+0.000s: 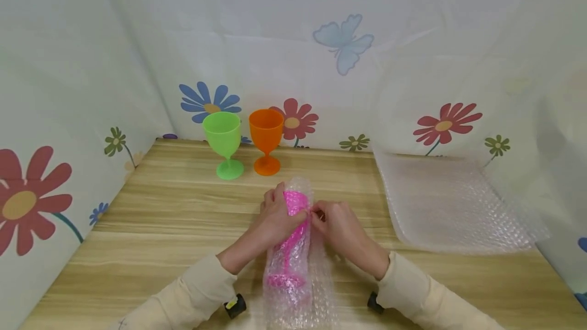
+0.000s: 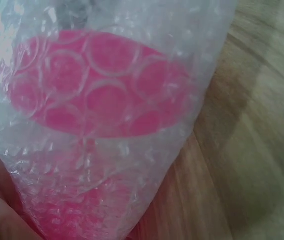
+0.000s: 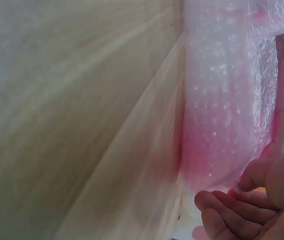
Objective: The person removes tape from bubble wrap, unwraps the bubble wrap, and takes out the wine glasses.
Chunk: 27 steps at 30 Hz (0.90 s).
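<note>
A pink goblet lies on the table, rolled in clear bubble wrap, its cup end pointing away from me. My left hand grips the roll around the cup, thumb across the top. From the right, my right hand pinches the edge of the wrap between thumb and fingers beside the cup. In the left wrist view the round pink foot shows through the bubbles. The right wrist view has the curled fingers right at the wrap's edge.
A green goblet and an orange goblet stand upright at the back of the wooden table. Another sheet of bubble wrap lies at the right. A flower-printed cloth hangs behind the table and at its sides.
</note>
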Motion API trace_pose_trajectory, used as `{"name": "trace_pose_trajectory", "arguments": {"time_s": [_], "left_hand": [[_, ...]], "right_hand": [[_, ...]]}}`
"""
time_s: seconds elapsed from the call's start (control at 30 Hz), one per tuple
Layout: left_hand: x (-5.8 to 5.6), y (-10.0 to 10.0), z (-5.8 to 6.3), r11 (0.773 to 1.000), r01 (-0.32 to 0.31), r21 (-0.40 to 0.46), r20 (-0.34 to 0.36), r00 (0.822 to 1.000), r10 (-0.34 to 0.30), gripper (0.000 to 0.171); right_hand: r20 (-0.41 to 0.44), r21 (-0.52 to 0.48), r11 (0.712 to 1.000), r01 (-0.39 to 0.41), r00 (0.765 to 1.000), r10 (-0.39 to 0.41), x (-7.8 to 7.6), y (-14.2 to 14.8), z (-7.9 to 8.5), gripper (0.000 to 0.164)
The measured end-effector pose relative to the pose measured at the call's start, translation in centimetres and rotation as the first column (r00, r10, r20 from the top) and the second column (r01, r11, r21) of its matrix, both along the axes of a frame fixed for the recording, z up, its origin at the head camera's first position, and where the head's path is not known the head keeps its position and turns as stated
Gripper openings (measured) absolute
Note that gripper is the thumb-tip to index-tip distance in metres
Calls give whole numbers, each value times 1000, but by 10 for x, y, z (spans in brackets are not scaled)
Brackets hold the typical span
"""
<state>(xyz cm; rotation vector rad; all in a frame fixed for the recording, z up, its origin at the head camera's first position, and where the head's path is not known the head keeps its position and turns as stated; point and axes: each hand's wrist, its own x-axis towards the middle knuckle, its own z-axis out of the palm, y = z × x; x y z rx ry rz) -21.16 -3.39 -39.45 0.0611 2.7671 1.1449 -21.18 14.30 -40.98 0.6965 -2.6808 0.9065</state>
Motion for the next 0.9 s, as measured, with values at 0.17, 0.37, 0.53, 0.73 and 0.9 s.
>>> {"name": "trace_pose_trajectory", "arguments": {"time_s": [0.17,0.37,0.53,0.73,0.9], "left_hand": [[-1,-2,0,1000,10,5,2,1000,-10,96],[0,-2,-1,1000,13,14,17,1000,-13,96],[0,-1,-1,999,12,32,4,1000,-12,96],[1,-1,-2,999,8,54,4,1000,-8,98],[0,0,-3,998,5,59,7,1000,-5,98]], "right_hand": [[-102,45,998,-32,994,37,3,-2,1,6],[-138,76,996,-37,989,47,3,-3,2,4],[-152,79,997,-22,988,34,1,-5,0,4],[-87,20,1000,9,996,-8,0,-6,0,6],[12,-57,997,42,999,-41,-1,-7,2,8]]}}
